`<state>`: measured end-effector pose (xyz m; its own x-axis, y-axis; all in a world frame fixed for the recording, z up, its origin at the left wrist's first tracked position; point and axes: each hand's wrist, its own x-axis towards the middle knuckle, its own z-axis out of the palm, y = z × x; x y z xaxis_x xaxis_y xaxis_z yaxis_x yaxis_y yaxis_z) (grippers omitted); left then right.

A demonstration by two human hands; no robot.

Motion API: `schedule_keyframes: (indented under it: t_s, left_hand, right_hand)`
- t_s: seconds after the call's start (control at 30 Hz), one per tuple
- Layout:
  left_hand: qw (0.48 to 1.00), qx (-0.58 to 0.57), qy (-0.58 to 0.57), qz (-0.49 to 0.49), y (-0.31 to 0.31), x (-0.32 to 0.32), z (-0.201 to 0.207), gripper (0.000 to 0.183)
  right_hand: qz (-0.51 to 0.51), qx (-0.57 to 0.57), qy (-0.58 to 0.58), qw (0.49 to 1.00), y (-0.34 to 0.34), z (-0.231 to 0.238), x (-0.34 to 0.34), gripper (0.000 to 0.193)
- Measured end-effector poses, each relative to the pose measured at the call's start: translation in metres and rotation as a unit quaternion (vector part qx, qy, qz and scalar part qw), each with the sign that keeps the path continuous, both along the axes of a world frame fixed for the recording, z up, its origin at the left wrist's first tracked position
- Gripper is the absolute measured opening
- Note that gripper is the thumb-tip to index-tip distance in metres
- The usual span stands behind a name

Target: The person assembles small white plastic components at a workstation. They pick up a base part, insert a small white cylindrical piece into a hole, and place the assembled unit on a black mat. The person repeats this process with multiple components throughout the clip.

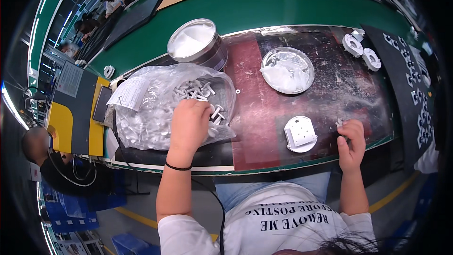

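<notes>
Your left hand [190, 125] reaches into the mouth of a clear, crinkled plastic bag [141, 130] of small white T-shaped plastic pieces [218, 112]; its fingertips are hidden, so you cannot tell whether it grasps one. Your right hand [352, 145] is half curled above the bench [255, 137], with tiny translucent bits [339, 123] at its fingertips; whether it pinches them is unclear. Untouched between your hands, nearer the right, lies a round white plastic housing [302, 135]. The pieces should be light, stiff and slick: pinch the stem. The housing looks rigid; take its rim.
</notes>
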<state>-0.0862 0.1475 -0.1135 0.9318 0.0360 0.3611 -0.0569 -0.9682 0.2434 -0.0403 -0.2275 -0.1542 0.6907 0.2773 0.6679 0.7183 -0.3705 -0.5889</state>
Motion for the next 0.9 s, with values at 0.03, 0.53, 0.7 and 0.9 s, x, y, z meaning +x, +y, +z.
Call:
schedule_keyframes:
  t_s: [0.03,0.53,0.7,0.9]
  left_hand:
    - [1.0,0.004,-0.011,0.0,0.002,0.001,0.0,0.009]
    - [0.977,-0.174,-0.098,-0.076,-0.04,0.007,0.018,0.01]
    - [0.904,-0.239,-0.124,-0.332,-0.11,-0.002,0.016,0.02]
    - [0.884,-0.219,-0.215,-0.353,-0.127,0.005,0.013,0.032]
  right_hand:
    - [-0.004,0.0,0.001,1.0,0.0,0.0,0.0,0.012]
    - [0.028,0.022,-0.021,0.999,0.016,0.02,-0.005,0.014]
    - [0.14,-0.097,0.016,0.985,0.05,0.055,-0.012,0.025]
    - [0.159,0.019,0.118,0.98,0.062,0.061,-0.014,0.024]
